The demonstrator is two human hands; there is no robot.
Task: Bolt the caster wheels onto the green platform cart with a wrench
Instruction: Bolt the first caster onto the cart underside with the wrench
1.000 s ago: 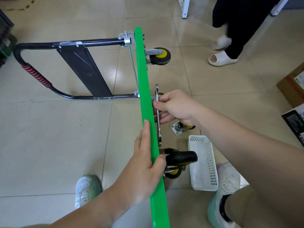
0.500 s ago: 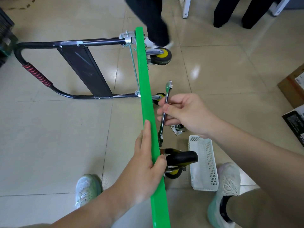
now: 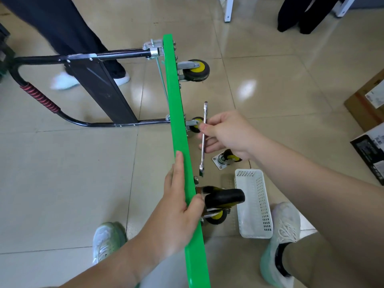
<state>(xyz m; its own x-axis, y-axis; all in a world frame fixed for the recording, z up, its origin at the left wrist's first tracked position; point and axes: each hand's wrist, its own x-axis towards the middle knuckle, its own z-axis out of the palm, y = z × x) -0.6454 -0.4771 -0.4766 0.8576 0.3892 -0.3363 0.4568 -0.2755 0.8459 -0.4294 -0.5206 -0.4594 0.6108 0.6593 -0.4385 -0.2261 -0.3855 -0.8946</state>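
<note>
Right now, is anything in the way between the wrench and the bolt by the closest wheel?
No, nothing I can see. The right hand holds the wrench with its lower end just short of the bolt above the closest wheel. Only floor shows between.

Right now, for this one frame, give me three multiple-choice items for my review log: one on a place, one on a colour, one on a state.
1. Where is the loose caster, the one not on the green platform?
A on the floor just beyond the white basket; B inside the basket; C under the black handle.
2. What colour is the hub of the far caster?
A red; B yellow; C white.
3. What state is the wrench in?
A lying on the floor; B dropped in the basket; C held in the right hand.

Key: 1 A, it lies on the tiles past the basket's far rim. 2 B, yellow shows inside the black tyre. 3 C, thumb and fingers pinch its shank.
</note>
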